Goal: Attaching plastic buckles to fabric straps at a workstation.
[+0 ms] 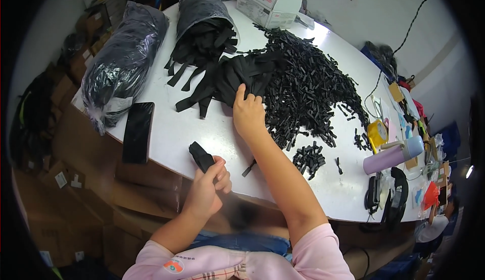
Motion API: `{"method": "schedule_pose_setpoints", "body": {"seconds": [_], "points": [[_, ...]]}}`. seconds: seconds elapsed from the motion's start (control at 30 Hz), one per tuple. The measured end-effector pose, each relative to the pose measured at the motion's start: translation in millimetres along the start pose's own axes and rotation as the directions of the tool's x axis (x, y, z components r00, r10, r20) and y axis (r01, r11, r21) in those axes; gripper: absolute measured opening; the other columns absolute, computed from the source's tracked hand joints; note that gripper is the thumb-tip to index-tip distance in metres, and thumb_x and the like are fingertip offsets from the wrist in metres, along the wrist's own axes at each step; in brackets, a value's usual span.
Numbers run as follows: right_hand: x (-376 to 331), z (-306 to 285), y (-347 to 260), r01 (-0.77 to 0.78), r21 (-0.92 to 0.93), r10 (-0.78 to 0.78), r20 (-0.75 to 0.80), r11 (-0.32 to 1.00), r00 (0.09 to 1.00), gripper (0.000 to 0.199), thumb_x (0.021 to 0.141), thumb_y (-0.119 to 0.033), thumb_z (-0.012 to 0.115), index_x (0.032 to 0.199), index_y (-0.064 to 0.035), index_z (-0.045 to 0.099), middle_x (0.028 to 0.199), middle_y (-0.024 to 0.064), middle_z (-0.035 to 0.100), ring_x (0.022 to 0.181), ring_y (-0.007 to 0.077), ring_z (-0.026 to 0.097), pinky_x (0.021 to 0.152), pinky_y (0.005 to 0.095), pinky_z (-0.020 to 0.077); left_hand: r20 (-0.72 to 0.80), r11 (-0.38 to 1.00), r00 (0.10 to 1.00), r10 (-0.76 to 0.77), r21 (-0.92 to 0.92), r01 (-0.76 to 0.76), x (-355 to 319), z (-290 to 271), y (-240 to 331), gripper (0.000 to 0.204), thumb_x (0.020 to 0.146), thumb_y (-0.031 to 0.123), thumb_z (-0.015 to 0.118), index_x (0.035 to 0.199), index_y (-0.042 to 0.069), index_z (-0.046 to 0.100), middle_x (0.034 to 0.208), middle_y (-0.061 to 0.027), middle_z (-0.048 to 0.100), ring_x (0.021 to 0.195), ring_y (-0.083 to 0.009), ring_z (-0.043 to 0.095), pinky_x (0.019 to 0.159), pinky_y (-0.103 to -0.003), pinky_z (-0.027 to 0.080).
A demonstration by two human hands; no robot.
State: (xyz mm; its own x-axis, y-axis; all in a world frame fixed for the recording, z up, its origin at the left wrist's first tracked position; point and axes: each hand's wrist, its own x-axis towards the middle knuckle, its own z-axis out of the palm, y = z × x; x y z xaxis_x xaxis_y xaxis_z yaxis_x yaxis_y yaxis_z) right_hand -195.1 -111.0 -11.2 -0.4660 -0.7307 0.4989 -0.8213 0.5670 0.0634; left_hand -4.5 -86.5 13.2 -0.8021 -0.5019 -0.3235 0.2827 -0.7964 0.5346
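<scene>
- Nearest, the left hand was closed around a folded black strap piece at the near edge of the white table.
- Beyond it, the right hand lay on the table, fingers curled onto the heap of black strap lengths.
- Just right of that heap lay a wide spread of small black plastic clips.
- To the left, a black phone lay flat, near a wrapped black bundle.
- Farthest, a white carton stood at the far edge.
</scene>
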Motion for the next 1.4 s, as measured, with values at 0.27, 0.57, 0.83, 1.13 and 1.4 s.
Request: {"method": "schedule_pose_setpoints", "body": {"seconds": [0.27, 0.57, 0.83, 1.13, 1.4], "points": [[20, -47, 52, -0.260, 0.623, 0.116, 0.262, 0.738, 0.958, 0.028, 0.065, -0.003, 0.053, 0.091, 0.0044, 0.057, 0.077, 0.0243, 0.057, 0.072, 0.0297, 0.059, 0.066, 0.0351, 0.0457, 0.057, 1.000, 0.998, 0.001, 0.011, -0.002, 3, 18, 0, 0.008, 0.081, 0.014, 0.048, 0.081, 0.008, 0.043, 0.057, 0.0029, 0.035, 0.045, -0.0061, 0.030, 0.044, -0.022, 0.029], [-16, -97, 101, -0.606, 0.748, 0.066, 0.642, -0.270, 0.764, 0.013, 0.071, -0.007, 0.055, 0.082, 0.0000, 0.056, 0.071, 0.0070, 0.060, 0.058, 0.0129, 0.058, 0.055, 0.0216, 0.0467, 0.140, 0.998, 0.989, -0.053, 0.032, 0.049, 45, 62, -18, 0.034, 0.075, 0.027, 0.062, 0.089, -0.001, 0.049, 0.060, 0.0032, 0.038, 0.047, -0.0052, 0.034, 0.051, -0.021, 0.035], [-65, -109, 86, -0.506, 0.628, 0.023, 0.641, -0.591, 0.768, 0.013, 0.073, -0.009, 0.055, 0.080, 0.0017, 0.056, 0.069, 0.0090, 0.059, 0.056, 0.0139, 0.057, 0.052, 0.0221, 0.0473, 0.102, 0.998, 0.993, -0.053, 0.031, 0.050, 73, 76, -34, 0.034, 0.066, 0.038, 0.069, 0.073, 0.010, 0.051, 0.062, 0.0026, 0.042, 0.049, -0.0071, 0.034, 0.050, -0.021, 0.035], [-60, -98, 87, -0.253, 0.633, 0.201, 0.554, -0.731, 0.808, 0.012, 0.075, -0.007, 0.053, 0.079, 0.0040, 0.056, 0.070, 0.0103, 0.059, 0.057, 0.0153, 0.058, 0.054, 0.0228, 0.0481, -0.057, 0.988, 0.991, 0.124, -0.083, -0.128, 94, 78, -7, 0.042, 0.064, 0.045, 0.067, 0.069, 0.009, 0.047, 0.058, 0.0033, 0.034, 0.044, -0.0071, 0.032, 0.053, -0.022, 0.038], [-70, -105, 68, -0.316, 0.742, 0.183, 0.505, -0.591, 0.843, 0.017, 0.075, -0.008, 0.054, 0.088, 0.0018, 0.054, 0.073, 0.0092, 0.060, 0.062, 0.0149, 0.059, 0.056, 0.0242, 0.0489, 0.248, 0.989, 0.957, -0.149, 0.021, 0.148, 88, 99, -16, 0.033, 0.074, 0.031, 0.060, 0.092, 0.003, 0.055, 0.088, -0.0090, 0.058, 0.079, -0.0211, 0.056, 0.072, -0.033, 0.047]]}}
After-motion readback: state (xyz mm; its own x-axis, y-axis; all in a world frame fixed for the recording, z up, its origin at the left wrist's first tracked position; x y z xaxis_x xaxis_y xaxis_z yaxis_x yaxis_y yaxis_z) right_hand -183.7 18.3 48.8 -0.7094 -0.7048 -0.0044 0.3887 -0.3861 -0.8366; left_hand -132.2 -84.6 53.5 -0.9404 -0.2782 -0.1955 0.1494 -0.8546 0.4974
